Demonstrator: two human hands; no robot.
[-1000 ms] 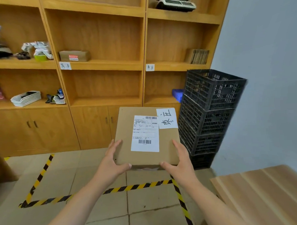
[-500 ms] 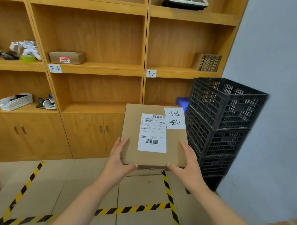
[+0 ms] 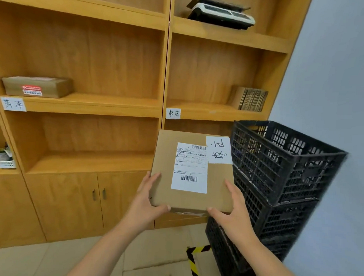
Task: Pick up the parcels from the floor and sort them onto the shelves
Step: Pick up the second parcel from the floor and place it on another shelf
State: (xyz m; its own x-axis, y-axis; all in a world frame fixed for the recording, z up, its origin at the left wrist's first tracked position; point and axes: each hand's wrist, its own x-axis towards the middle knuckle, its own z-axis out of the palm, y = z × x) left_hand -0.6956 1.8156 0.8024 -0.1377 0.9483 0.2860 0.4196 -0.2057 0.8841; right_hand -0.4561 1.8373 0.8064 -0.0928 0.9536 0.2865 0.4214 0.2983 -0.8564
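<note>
I hold a brown cardboard parcel (image 3: 166,173) with a white shipping label and a handwritten white tag in front of the wooden shelves (image 3: 105,104). My left hand (image 3: 145,203) grips its lower left corner, thumb on top. My right hand (image 3: 234,213) grips its lower right corner. The parcel is level with the lowest open shelf, just below a paper tag (image 3: 172,113) on the right bay's shelf edge. Another flat brown parcel (image 3: 38,87) lies on the middle bay's shelf, above a second paper tag (image 3: 13,104).
A stack of black plastic crates (image 3: 281,175) stands right of the parcel, against the blue-grey wall. A pack of flat cardboard (image 3: 251,98) leans on the right shelf. A device (image 3: 222,13) sits higher up. Cabinet doors (image 3: 76,201) are below; striped tape (image 3: 193,261) marks the floor.
I have come closer to the shelves and turned right; the shelves and crates look larger. The parcel stays in both hands and now sits higher against the shelves.
</note>
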